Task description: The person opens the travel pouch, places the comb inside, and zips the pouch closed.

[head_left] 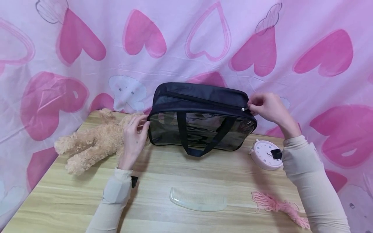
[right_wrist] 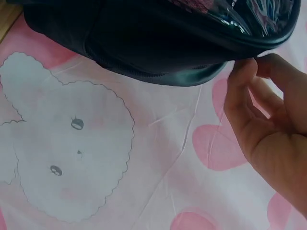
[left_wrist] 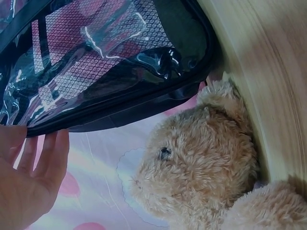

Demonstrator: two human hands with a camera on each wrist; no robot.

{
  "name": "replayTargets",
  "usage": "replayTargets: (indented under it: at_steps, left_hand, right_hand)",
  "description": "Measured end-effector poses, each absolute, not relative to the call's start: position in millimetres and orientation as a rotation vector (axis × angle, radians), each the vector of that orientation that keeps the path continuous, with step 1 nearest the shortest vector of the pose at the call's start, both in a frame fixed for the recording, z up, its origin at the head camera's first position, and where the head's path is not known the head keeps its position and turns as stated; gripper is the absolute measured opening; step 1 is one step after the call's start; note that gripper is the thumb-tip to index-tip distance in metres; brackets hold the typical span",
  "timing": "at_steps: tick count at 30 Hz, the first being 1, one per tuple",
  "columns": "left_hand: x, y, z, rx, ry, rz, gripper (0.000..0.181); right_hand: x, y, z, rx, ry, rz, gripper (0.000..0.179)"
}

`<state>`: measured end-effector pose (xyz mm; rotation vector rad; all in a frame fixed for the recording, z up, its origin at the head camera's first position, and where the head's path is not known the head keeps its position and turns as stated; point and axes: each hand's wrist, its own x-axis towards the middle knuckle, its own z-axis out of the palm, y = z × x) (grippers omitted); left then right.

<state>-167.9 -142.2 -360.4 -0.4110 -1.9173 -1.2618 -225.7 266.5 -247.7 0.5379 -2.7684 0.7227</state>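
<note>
A black toiletry bag [head_left: 201, 106] with clear plastic sides stands upright at the back of the table, its strap handle hanging down the front. At its left top corner my left hand [head_left: 135, 136] holds the edge, thumb in front and fingers behind. The bag's rim [left_wrist: 120, 98] lies against those fingertips in the left wrist view. By the right end of the top zipper, my right hand [head_left: 269, 108] pinches the zipper pull, mostly hidden by the fingers; the silver slider [head_left: 244, 109] shows beside them. In the right wrist view, thumb and forefinger of that hand [right_wrist: 273, 105] meet at the bag's edge.
A tan teddy bear [head_left: 102, 139] lies left of the bag, partly behind my left hand. A pink alarm clock [head_left: 263, 157] is at the right, near my sleeve. A pale comb [head_left: 199, 200] and a pink yarn bundle [head_left: 279, 207] lie in front. A heart-patterned curtain [head_left: 175, 64] hangs behind.
</note>
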Motion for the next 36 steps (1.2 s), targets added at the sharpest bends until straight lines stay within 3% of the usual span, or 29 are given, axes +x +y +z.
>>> replayTargets:
  at_steps: [20, 26, 36]
  left_hand:
    - [-175, -134, -364, -0.373, -1.932, -1.293, 0.014]
    - [-190, -139, -384, -0.371, -1.961, -1.349, 0.015]
    - [-191, -137, -383, -0.37, -2.009, -1.355, 0.015]
  right_hand:
    - [-238, 252, -221, 0.451, -2.851, 0.771, 0.012]
    - [-241, 240, -213, 0.503, -2.845, 0.816, 0.014]
    - [-246, 225, -206, 0.568, -2.84, 0.917, 0.014]
